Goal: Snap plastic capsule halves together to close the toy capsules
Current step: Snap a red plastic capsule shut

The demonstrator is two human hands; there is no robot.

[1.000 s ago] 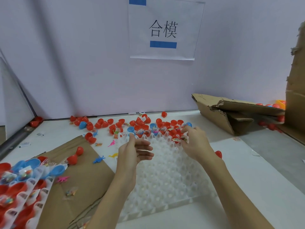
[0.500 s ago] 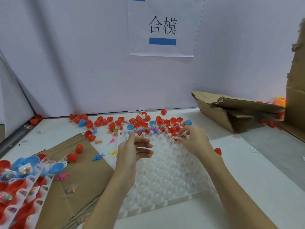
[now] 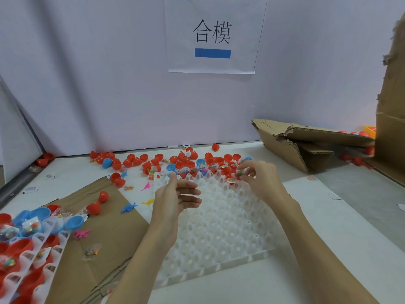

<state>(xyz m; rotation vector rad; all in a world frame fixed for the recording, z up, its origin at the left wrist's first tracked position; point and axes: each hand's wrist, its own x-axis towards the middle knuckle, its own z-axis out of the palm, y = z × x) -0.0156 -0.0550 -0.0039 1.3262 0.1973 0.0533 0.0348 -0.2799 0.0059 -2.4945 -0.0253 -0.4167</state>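
Observation:
A white moulded tray [image 3: 219, 227] with many empty cups lies in front of me. Along its far edge is a heap of loose red capsule halves [image 3: 186, 161] with a few blue ones [image 3: 107, 163] and small packeted toys. My right hand [image 3: 260, 178] hovers over the tray's far right corner, its fingertips pinching a small toy packet [image 3: 240, 172] just above a red half. My left hand [image 3: 177, 196] is held over the tray's far left part, fingers loosely curled and apart, holding nothing I can see.
At the left, a second tray [image 3: 32, 249] holds red and blue halves with toys inside. A flat brown cardboard sheet [image 3: 109, 227] carries small plastic dinosaurs and a closed red capsule [image 3: 103, 196]. Torn cardboard boxes [image 3: 306, 145] sit at the right; a wall with a paper sign stands behind.
Both hands stay over the tray's far edge. The right hand's fingers have shifted slightly on the toy packet; the left hand has barely moved.

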